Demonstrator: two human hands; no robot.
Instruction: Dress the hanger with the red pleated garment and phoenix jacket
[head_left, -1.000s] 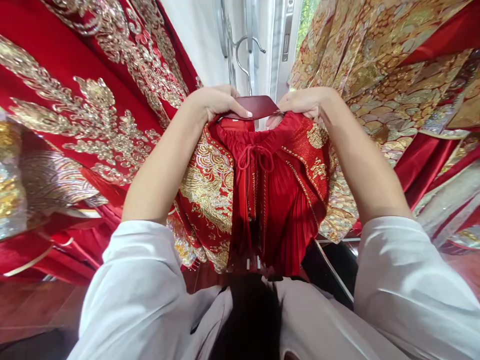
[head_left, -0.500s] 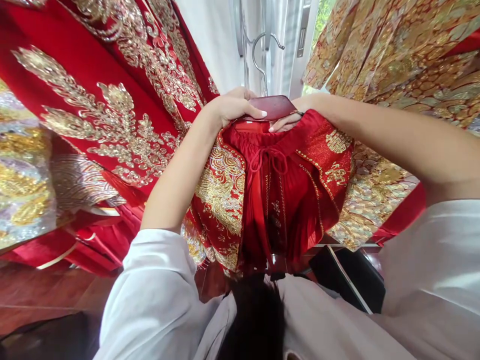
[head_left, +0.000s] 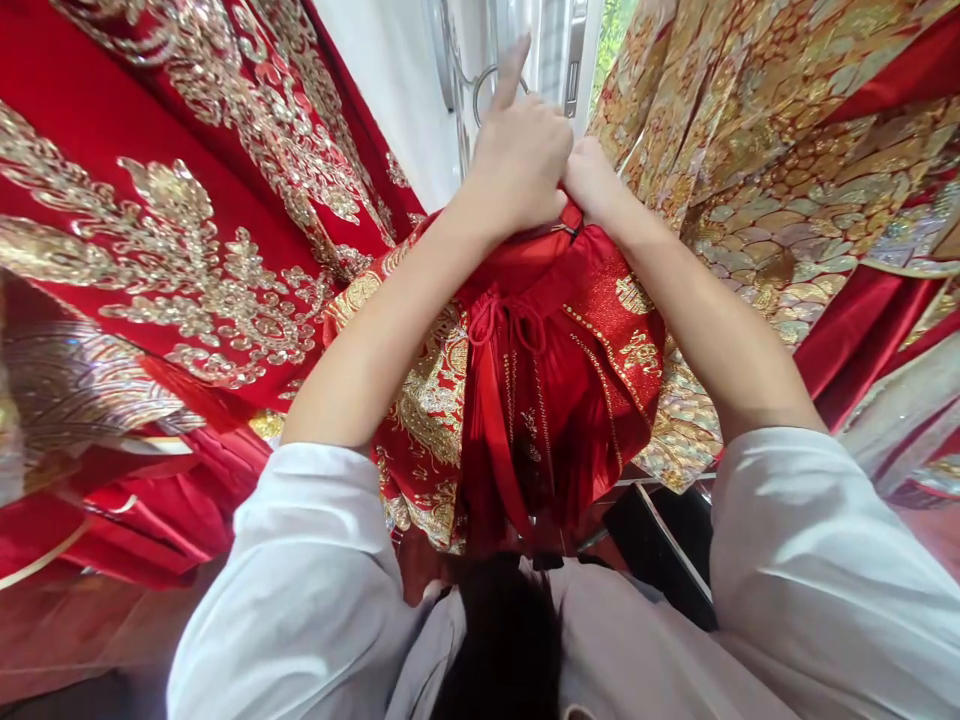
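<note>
My left hand [head_left: 517,155] lies over the top of a clothes hanger, fingers curled and index finger stretched up beside its metal hook [head_left: 477,98]. The hanger's body is hidden under this hand. Beside it, my right hand [head_left: 592,178] is closed at a short red strap [head_left: 571,216] at the skirt's waist; its fingertips are hidden. Below both hangs a red pleated skirt [head_left: 555,400] with a drawstring bow [head_left: 510,325] at the waistband. Around the skirt is a red jacket [head_left: 427,420] embroidered in gold.
A large red garment with gold beading [head_left: 187,230] hangs close on the left. Gold-patterned garments [head_left: 757,210] hang on the right. Behind the hook stand metal rails [head_left: 459,60] and a door frame [head_left: 576,60]. A black box-like object [head_left: 652,540] is low at the right.
My left hand has moved up over the hanger, covering it, with its index finger now raised. My right hand has come from behind the hanger to beside the left, closed at the strap.
</note>
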